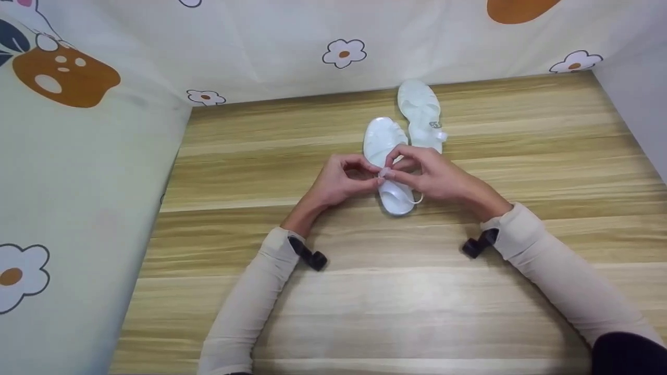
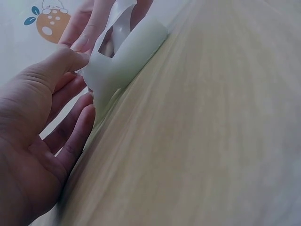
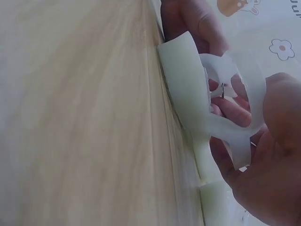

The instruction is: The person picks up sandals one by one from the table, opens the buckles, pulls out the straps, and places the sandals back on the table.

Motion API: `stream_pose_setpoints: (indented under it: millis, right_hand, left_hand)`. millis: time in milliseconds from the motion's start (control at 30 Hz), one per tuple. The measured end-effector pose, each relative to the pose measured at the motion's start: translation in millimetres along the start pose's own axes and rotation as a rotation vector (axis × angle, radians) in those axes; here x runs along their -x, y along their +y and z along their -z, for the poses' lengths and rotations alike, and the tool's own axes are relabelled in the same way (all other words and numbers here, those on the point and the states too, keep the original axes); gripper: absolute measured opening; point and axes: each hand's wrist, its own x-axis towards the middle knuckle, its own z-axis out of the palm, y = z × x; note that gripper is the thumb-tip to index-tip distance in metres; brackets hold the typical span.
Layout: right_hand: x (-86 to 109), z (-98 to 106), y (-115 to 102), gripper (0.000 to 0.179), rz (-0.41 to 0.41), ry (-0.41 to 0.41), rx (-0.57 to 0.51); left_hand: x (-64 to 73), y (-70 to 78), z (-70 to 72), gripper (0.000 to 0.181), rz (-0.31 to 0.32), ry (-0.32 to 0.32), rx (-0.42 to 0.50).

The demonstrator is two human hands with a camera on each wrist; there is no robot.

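A white jelly sandal (image 1: pixel 384 136) stands on the wooden surface, heel toward me. My left hand (image 1: pixel 341 179) is at its left side, thumb and fingertips pinching the sandal's strap at the ankle opening. From the other side, my right hand (image 1: pixel 435 174) pinches the same strap (image 3: pixel 256 89) between thumb and index finger. A small metal pin (image 3: pixel 223 90) shows between the hands in the right wrist view. The heel (image 2: pixel 134 54) rests low on the surface in the left wrist view. Part of the buckle area is hidden by fingers.
A second white sandal (image 1: pixel 424 117) lies just behind and to the right, by the back wall. Patterned cloth walls (image 1: pixel 281 57) bound the wood-grain surface (image 1: pixel 250 156) at the back and left; a pale wall (image 1: pixel 633 99) stands at right.
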Motion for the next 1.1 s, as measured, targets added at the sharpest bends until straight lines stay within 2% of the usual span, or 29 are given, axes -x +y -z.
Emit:
stream_pose_setpoints:
  millis: [167, 367, 767, 933, 1100]
  right_hand:
    - [1.9, 2.7, 1.4, 0.019, -0.023, -0.027, -0.019]
    - [2.4, 4.9, 1.1, 0.019, -0.004, -0.036, -0.031]
    - [1.1, 3.2, 1.6, 0.02, -0.042, -0.022, -0.049]
    - [2.6, 4.0, -8.1, 0.021, -0.017, -0.004, -0.006]
    - [7.2, 6.0, -27.2, 0.022, -0.002, 0.007, 0.081]
  left_hand:
    - [-0.1, -0.4, 0.9, 0.02, 0.024, -0.009, -0.003]
    - [-0.9, 0.3, 1.2, 0.021, 0.033, -0.015, -0.003]
    - [-1.2, 1.0, 2.5, 0.024, 0.051, -0.053, 0.003]
    - [-0.4, 1.2, 3.3, 0.027, 0.06, -0.075, 0.014]
    - [-2.8, -12.9, 6.0, 0.031, 0.052, -0.099, -0.005]
